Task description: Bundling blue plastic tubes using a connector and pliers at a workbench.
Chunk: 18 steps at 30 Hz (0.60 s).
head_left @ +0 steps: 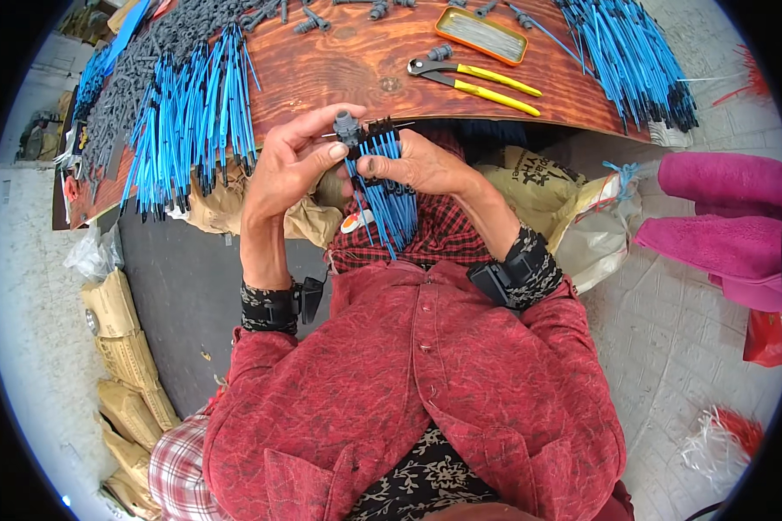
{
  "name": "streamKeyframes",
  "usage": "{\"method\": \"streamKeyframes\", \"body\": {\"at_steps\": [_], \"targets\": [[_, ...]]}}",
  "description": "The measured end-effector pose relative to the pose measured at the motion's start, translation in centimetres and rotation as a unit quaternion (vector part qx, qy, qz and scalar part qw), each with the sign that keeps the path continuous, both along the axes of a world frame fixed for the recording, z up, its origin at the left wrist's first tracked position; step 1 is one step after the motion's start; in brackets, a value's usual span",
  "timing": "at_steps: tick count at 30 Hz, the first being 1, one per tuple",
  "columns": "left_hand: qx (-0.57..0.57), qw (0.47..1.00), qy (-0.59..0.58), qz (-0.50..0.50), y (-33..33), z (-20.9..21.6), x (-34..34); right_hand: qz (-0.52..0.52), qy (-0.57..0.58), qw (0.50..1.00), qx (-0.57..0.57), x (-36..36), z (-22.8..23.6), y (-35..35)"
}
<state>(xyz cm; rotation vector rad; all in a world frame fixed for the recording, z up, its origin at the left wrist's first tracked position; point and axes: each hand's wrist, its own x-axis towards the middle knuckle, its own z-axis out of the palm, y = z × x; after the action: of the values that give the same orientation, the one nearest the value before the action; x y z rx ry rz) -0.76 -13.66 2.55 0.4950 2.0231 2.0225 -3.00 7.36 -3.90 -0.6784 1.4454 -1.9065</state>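
A small grey plastic fitting (347, 127) stands upright between the thumb and fingers of my left hand (288, 167), just past the table's near edge. Closed around a bundle of thin blue rods with black ends (394, 219), my right hand (427, 165) has its thumb pressed across them. The rods hang down over my lap, black tips up beside the fitting. A thin metal pin seems to stick out sideways near the tips; how it passes through them is hidden. My two hands almost touch.
On the reddish wooden table (321, 74) lie yellow-handled pliers (487, 85), an orange-rimmed tin (514, 61) of thin pins and a heap of grey fittings (143, 78). Blue rods lie in piles at left (191, 122) and right (630, 56). Sacks (595, 230) stand below.
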Motion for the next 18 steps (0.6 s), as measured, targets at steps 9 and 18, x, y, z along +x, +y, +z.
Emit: {"method": "streamKeyframes", "body": {"at_steps": [9,18], "targets": [[0.041,0.993,-0.101,-0.033,0.4,-0.2,-1.5,-0.051,-0.008,0.999,0.016,0.4,-0.3,0.4],[-0.021,0.999,-0.019,-0.03,0.3,-1.2,-2.1,-0.128,0.065,0.98,0.139,0.4,-0.9,0.5]]}}
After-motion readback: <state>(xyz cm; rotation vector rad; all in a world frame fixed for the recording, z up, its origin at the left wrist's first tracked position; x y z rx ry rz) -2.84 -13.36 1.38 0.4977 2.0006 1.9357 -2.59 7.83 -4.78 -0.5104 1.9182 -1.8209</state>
